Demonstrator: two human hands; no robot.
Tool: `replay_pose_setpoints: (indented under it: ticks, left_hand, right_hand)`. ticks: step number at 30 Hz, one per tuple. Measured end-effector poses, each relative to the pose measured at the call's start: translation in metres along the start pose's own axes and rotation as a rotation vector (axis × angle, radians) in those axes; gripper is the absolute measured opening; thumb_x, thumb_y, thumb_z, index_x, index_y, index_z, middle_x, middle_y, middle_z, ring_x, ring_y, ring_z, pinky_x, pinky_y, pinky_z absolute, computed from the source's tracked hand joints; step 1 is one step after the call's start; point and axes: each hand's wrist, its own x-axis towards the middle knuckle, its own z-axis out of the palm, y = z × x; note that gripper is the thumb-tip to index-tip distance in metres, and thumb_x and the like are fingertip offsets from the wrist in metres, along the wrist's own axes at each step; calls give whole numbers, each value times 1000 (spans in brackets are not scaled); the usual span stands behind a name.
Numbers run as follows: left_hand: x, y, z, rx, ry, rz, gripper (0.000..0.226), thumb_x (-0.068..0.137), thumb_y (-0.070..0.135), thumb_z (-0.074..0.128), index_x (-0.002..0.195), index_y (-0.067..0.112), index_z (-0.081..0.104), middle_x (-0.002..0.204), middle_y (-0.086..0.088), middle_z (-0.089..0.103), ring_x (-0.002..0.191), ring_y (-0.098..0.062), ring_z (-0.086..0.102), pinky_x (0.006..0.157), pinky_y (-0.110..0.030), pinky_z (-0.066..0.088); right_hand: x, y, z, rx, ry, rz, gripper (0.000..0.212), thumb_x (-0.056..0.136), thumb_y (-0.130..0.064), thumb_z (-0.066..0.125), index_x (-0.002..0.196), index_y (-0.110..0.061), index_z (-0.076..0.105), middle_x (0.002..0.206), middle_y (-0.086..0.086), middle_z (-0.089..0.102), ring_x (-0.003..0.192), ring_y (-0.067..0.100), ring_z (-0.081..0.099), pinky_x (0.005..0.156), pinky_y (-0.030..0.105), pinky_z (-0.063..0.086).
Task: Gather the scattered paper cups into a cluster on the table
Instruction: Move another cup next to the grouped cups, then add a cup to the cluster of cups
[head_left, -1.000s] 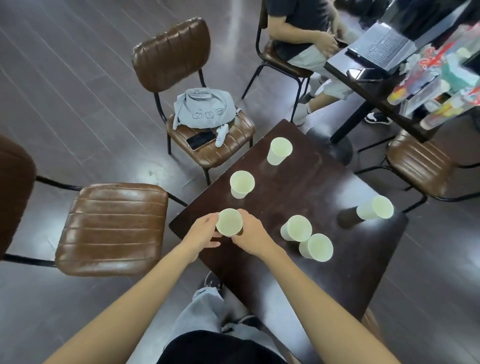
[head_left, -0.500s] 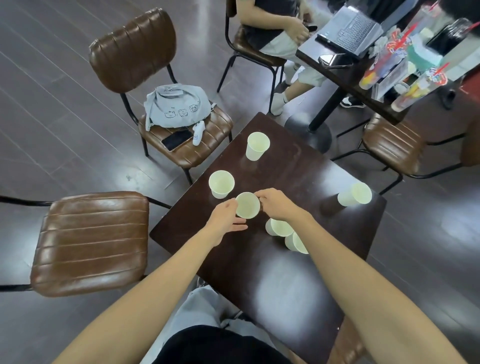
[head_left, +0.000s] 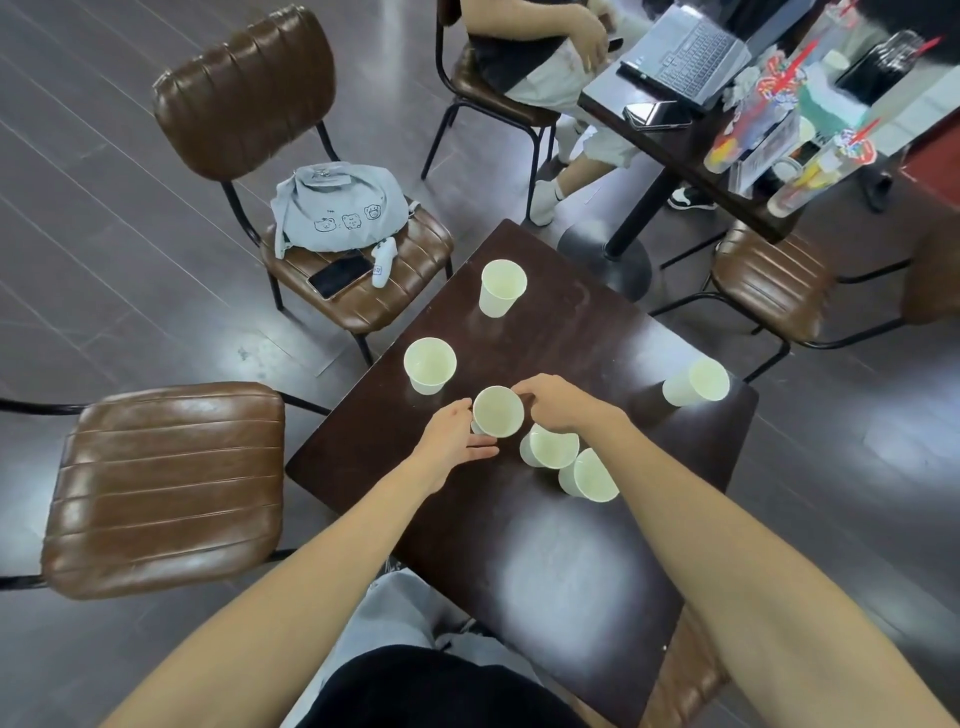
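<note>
Six paper cups sit on our dark table. Both hands — left hand, right hand — cradle the held cup mid-table, with the pair just at its 4 o'clock. Strays wait at 11, 12 and 3. Squeezing too hard could buckle the thin wall; our right wrist, passing over the pair, might topple them.

Lower wall of held cup hidden behind both hands; left hand and right hand fingertips out of sight behind it. Right wrist covers part of near cup. Worktop near corner cut by bottom edge. Seated person cropped at top.
</note>
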Motion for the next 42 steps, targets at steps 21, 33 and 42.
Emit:
replay_pose_setpoints:
  ticks: [21, 33, 42]
  left_hand:
    - [15, -10, -50, 13, 254, 16, 59, 101, 6, 41, 154, 32, 29, 151, -12, 42, 96, -23, 69, 60, -29, 61]
    - [36, 36, -76, 143, 258, 169, 49, 105, 9, 40, 151, 24, 38, 147, -6, 48, 108, -18, 61, 83, -32, 57]
    - [49, 67, -51, 298, 61, 181, 43, 105, 10, 39, 146, 23, 45, 141, -5, 51, 114, -22, 63, 92, -32, 55]
  right_hand:
    - [10, -20, -6, 122, 183, -17, 50, 98, 0, 37, 146, -7, 51, 147, 13, 56, 137, 29, 51, 112, 35, 41]
    - [54, -77, 8, 186, 134, -81, 40, 103, -9, 40, 138, -6, 58, 138, 16, 63, 124, 34, 59, 106, 40, 47]
    - [60, -56, -9, 245, 230, -27, 33, 101, -11, 40, 116, -2, 68, 116, 15, 71, 105, 33, 66, 93, 42, 53]
